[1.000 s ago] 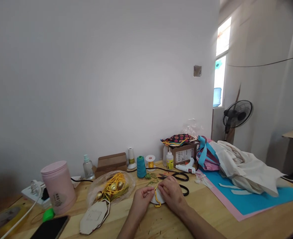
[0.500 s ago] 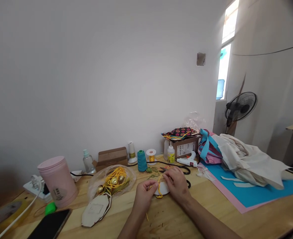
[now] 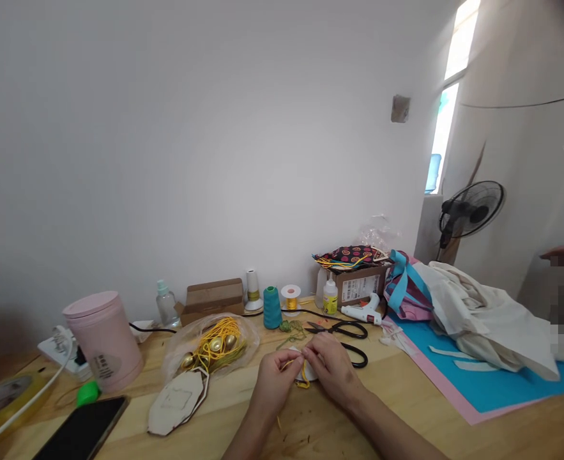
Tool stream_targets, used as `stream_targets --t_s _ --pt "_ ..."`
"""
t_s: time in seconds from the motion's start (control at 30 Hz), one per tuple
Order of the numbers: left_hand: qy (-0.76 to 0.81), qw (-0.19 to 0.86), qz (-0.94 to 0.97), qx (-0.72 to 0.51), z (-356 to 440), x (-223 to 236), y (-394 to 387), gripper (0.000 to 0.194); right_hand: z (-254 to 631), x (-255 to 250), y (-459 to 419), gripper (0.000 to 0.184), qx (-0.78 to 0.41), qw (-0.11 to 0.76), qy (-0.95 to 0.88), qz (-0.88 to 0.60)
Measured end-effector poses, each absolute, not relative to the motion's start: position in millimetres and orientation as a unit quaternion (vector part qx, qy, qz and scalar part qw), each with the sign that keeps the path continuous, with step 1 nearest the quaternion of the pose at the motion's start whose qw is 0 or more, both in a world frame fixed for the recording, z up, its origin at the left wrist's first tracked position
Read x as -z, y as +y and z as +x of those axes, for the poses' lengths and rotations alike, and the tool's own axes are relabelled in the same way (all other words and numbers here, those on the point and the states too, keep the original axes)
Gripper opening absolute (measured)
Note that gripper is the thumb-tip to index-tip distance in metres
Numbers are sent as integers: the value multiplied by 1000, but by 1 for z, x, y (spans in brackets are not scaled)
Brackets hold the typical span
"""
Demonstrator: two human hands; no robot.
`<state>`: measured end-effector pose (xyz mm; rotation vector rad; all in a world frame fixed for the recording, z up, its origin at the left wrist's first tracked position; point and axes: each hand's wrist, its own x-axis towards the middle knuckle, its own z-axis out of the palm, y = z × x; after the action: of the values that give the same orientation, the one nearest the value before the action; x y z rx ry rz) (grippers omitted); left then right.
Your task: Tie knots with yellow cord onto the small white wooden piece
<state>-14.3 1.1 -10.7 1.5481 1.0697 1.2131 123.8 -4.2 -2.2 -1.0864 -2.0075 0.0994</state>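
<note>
My left hand (image 3: 273,378) and my right hand (image 3: 330,365) meet low in the middle of the head view, fingertips nearly touching. Both pinch a yellow cord (image 3: 303,384), whose loop hangs between them. A loose tail of the cord drops below my left hand. Under the fingers lies a white, flat, rounded piece (image 3: 311,374), mostly covered by my hands. Just beyond my right hand are black-handled scissors (image 3: 353,329) with their blades apart. Green thread (image 3: 291,327) lies behind the fingertips, near a teal thread cone (image 3: 272,308).
At left are a pink canister (image 3: 105,342), a phone (image 3: 84,429), white octagonal boards (image 3: 175,404) and a plastic bag (image 3: 248,338) of yellow cords and gold balls. Behind stand a glue bottle (image 3: 330,297) and glue gun (image 3: 364,311). Cloth (image 3: 490,313) covers blue sheets at right.
My hands have drawn closer together at the cord, and my right hand uncovers more of the scissors. The view has shifted slightly, and part of another person now shows at the right edge.
</note>
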Motion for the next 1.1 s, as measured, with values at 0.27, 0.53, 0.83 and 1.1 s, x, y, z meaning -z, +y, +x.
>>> stream_targets --t_s 0.27,0.53,0.83,1.1 --pt "429 503 563 -497 -14 3 -6 24 126 6 -2 27 -95 440 -764 -462" --pt "414 518 575 -479 -13 6 -3 21 122 5 -4 31 -151 460 -731 -481" --pt "427 496 579 -487 -18 9 -1 22 118 6 -2 33 -312 493 -665 -467" --pt "431 476 576 -505 -25 18 4 18 122 18 0 38 -219 406 -765 -449"
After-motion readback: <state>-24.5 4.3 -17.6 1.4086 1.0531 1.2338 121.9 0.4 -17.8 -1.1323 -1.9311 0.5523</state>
